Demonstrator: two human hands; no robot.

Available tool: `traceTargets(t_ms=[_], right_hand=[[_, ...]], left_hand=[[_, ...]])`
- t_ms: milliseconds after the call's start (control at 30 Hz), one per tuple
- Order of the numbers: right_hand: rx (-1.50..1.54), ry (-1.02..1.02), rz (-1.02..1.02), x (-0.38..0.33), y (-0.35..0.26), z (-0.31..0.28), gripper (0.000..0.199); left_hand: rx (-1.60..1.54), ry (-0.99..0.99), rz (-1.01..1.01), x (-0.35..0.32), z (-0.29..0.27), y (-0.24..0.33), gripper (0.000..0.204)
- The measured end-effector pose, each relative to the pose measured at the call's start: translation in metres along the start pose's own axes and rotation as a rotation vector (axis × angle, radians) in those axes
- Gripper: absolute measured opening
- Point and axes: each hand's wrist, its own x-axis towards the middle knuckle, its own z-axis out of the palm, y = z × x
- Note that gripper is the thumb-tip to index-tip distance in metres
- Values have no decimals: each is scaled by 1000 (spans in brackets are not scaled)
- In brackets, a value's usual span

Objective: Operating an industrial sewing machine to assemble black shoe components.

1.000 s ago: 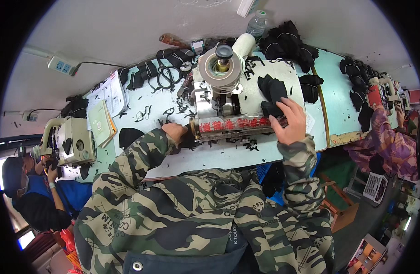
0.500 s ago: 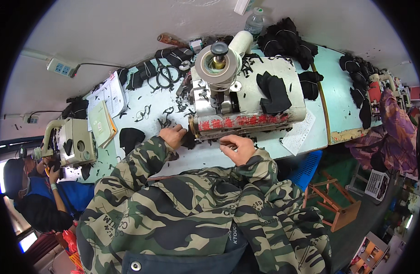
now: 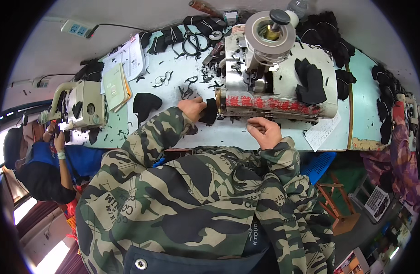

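Observation:
My left hand is closed on the edge of a small black cloth piece, sock-like in shape, beside the left end of a cream sewing machine. Its fingertips are partly hidden. In front of the machine's lower edge, my right hand is loosely curled, thumb and forefinger apart, with nothing visible between them. Another black cloth piece lies on top of the machine. A further dark cloth piece rests on the table, left of my left hand.
Scissors, bundled black cloth and papers line the table's back left. More black bundles lie behind the machine. A written sheet sticks out at its right. At far left, a co-worker sits at another machine.
The whole view has shifted, so the table and machine appear farther up and right. More of the black cloth piece by my left hand shows now. My right hand stays near the machine's front.

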Motion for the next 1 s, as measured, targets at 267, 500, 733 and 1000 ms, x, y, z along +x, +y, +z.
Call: traceTargets(t_ms=[267,500,733,1000], right_hand=[[-23,-138,-1,3,7,1,25],[158,-288,-203,7,-42,5,22],[-298,348,-501,20,-64,10,15],[398,19,25,46,-47,15,39]], left_hand=[[4,75,-84,-8,-20,21,16],[-569,-276,145,16,-135,94,17],[-1160,-554,-62,58,-110,75,20],[-1235,-556,-408,92,-118,59,20]])
